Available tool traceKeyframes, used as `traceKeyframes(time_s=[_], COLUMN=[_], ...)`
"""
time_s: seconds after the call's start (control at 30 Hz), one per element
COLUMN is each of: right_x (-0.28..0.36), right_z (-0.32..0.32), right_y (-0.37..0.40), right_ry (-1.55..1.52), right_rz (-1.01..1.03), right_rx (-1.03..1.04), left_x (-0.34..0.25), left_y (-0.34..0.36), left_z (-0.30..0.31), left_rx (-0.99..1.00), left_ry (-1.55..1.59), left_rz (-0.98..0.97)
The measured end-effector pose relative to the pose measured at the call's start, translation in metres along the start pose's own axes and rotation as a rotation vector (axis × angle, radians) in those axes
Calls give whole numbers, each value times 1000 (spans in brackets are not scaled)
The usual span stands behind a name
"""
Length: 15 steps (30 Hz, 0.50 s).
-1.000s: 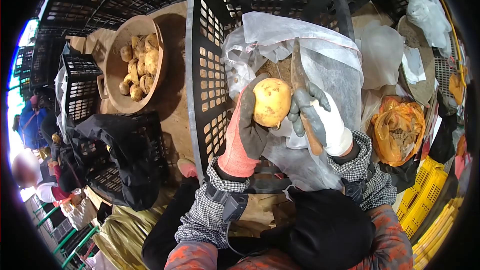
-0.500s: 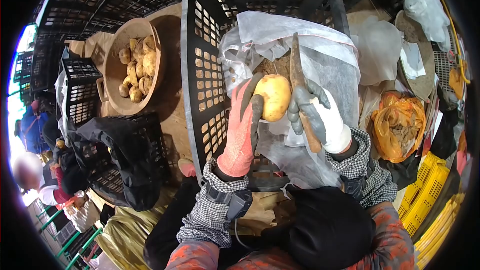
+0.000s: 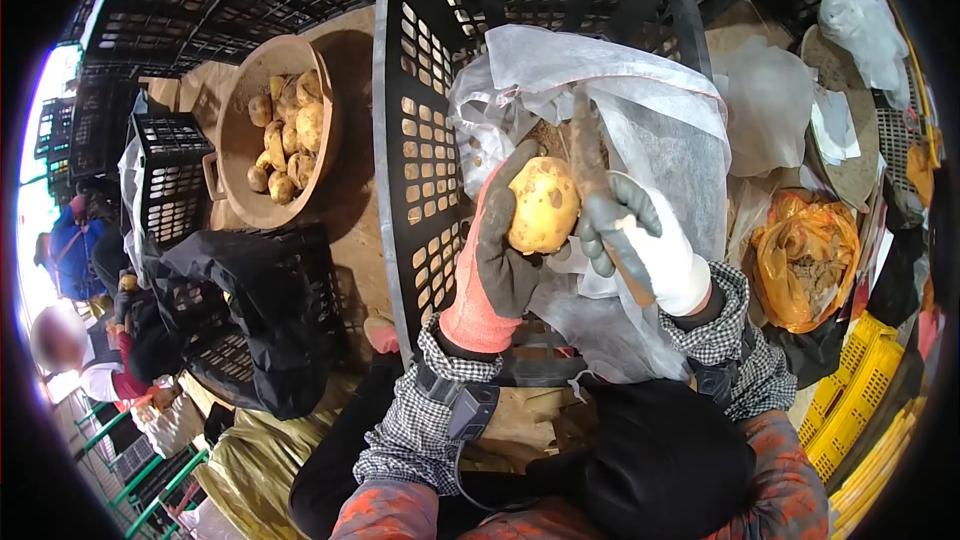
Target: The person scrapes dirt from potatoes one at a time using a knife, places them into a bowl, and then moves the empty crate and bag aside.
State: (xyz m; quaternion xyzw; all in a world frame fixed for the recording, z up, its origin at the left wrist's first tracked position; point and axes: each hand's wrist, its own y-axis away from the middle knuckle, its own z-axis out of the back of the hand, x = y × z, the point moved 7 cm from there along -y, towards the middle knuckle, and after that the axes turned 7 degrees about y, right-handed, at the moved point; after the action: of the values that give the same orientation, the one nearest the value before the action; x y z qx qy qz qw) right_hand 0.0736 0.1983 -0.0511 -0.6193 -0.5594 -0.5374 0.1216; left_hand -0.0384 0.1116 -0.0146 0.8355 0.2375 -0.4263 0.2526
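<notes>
A yellow potato (image 3: 545, 205) with brown patches rests in my left hand (image 3: 492, 265), which wears a coral glove with a dark grey palm. The fingers curl round its left side and underside. My right hand (image 3: 645, 240), in a white glove with grey-coated fingers, grips a knife (image 3: 587, 145). Its dull brown blade points away from me, close to the potato's right side, and the handle end shows below my fingers. Both hands are above a black plastic crate (image 3: 385, 140) lined with white cloth-like sheeting (image 3: 650, 130), with brown soil partly visible between the folds.
To the left stands a brown tub (image 3: 228, 130) with several potatoes. A black crate draped with dark cloth (image 3: 250, 290) is nearer. On the right are an orange plastic bag (image 3: 800, 260) and yellow crates (image 3: 850, 390). Another person (image 3: 110, 370) is at far left.
The potato has been turned in my left hand, showing more brown patches. My left fingers now cup it from below. The knife has tilted, and the view has shifted slightly.
</notes>
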Motion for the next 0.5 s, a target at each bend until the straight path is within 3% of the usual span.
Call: traceKeyframes(time_s=[0.07, 0.13, 0.17, 0.23, 0.37, 0.43, 0.47, 0.5], right_x=[-4, -1, 1, 23, 17, 62, 58, 42], right_z=[4, 6, 4, -4, -2, -33, -32, -22], right_y=[0, -4, -1, 5, -1, 11, 11, 3], right_ry=[-88, 237, 237, 528, 526, 1074, 1074, 741], right_rz=[-81, -41, -42, 125, 124, 610, 607, 352], right_rx=[-13, 29, 28, -22, 26, 121, 120, 144], left_x=[-1, 0, 1, -6, 2, 11, 11, 13], left_y=[2, 3, 2, 2, 9, 11, 11, 9], left_z=[-2, -4, -2, -5, 4, 11, 12, 12], left_rx=[49, 97, 75, 22, 30, -20, -19, -6], left_ry=[85, 169, 70, -208, -94, -13, -13, 69], left_rz=[50, 101, 91, 73, 160, 219, 222, 259])
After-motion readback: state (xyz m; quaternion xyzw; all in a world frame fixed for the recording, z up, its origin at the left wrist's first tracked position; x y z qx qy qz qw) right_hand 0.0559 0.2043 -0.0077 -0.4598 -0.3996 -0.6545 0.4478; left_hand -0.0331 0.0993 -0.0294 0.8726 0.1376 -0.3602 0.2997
